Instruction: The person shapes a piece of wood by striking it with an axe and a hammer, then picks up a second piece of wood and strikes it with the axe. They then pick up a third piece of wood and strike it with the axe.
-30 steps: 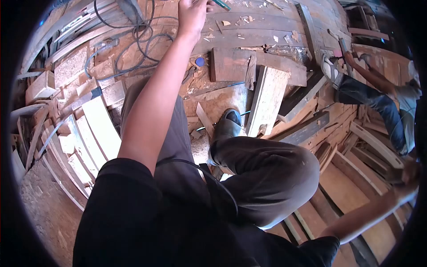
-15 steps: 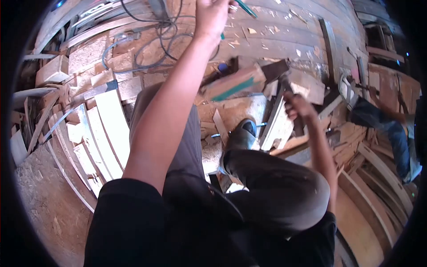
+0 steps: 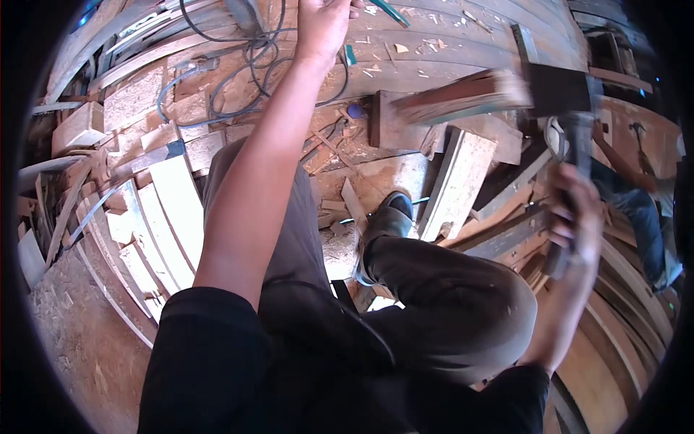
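My right hand [image 3: 575, 206] is wrapped round the handle of a hatchet [image 3: 560, 90], raised at the right and smeared by motion. A wood block [image 3: 470, 94] with a green stripe is at the hatchet's edge, apparently stuck on it, above the work floor. At the top edge, my left hand [image 3: 325, 29] is partly cut off. Its fingers look curled, and what they hold is hidden. Close to those fingers is a thin green strip [image 3: 390, 12]. Below the hatchet, a pale wood piece [image 3: 459, 181] leans near my shoe [image 3: 397, 210].
Cables [image 3: 253, 58] lie coiled at upper left. Pale boards [image 3: 177, 202] are stacked at left, and curved planks [image 3: 614, 347] at lower right. Pliers [image 3: 336, 129] lie among offcuts near a thick timber [image 3: 390, 119]. Another person's leg [image 3: 636, 199] is at the right.
My right hand has swung the hatchet up and to the right, and the green-striped block has risen with it. The timber and pliers beneath now show. My left hand has shifted slightly left in view.
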